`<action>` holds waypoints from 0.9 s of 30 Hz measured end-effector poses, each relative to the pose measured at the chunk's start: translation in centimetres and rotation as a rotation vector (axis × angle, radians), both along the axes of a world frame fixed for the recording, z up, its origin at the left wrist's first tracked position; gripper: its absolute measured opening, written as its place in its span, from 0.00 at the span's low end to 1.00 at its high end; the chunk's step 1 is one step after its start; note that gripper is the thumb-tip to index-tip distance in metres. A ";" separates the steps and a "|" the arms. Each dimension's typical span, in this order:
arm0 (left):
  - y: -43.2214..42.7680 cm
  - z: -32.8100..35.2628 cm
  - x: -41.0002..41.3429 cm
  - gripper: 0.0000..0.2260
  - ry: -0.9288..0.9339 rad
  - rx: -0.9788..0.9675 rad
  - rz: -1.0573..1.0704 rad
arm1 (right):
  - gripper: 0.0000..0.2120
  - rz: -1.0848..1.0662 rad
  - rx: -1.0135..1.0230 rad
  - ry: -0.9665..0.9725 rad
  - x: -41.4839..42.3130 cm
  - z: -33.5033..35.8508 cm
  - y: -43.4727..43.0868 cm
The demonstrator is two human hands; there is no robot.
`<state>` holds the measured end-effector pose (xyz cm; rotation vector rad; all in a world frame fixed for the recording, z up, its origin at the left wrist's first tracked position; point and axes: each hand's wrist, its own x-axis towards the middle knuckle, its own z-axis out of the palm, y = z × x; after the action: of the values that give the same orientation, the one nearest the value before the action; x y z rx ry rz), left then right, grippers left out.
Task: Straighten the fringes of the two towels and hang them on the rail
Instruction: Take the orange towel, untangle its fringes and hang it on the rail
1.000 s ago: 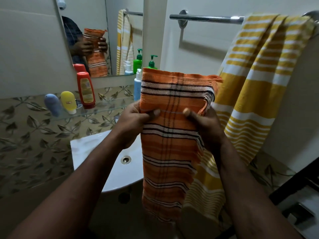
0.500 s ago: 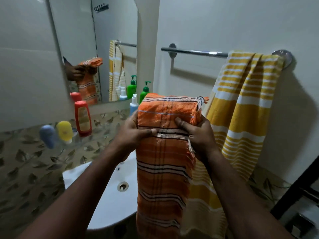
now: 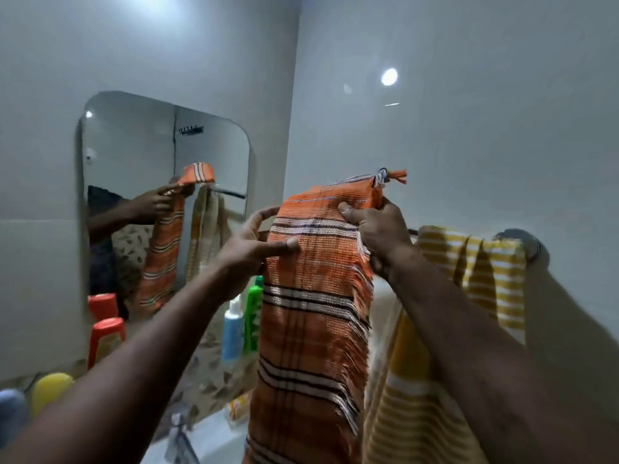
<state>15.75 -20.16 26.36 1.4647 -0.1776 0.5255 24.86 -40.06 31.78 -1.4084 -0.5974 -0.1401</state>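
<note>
Slippage is my worry. My left grip point(image 3: 254, 246) and right grip point(image 3: 378, 236) both pinch the folded top of the orange towel point(image 3: 311, 296), held up in front of the rail point(image 3: 516, 244), not yet over it. Draped unevenly, the longer side may drag it off. Set too close to the hanging yellow towel point(image 3: 469, 269), the 2 fringes could tangle.
</note>
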 end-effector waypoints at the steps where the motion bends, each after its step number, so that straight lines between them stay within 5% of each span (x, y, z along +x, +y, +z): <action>1: 0.6 0.5 1.1 0.36 -0.013 0.011 0.010 | 0.09 -0.023 -0.041 -0.008 1.0 0.8 0.6; 7: 3.7 5.4 8.2 0.29 -0.108 0.022 0.031 | 0.18 -0.234 -0.326 -0.043 6.4 6.7 2.4; 13: 5.9 6.3 14.6 0.25 -0.021 0.143 0.030 | 0.08 -0.299 -0.568 0.021 9.5 8.8 4.3; 19: 7.6 4.2 18.7 0.25 0.002 0.193 -0.005 | 0.11 -0.431 -0.915 0.068 11.0 7.7 6.5; 27: 8.6 2.2 20.3 0.17 -0.103 0.098 -0.094 | 0.09 -0.346 -0.619 0.007 12.8 7.5 7.8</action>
<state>36.01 -11.53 28.52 1.5174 -0.3566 0.5217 37.71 -32.23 39.31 -2.1089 -0.3972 -0.2377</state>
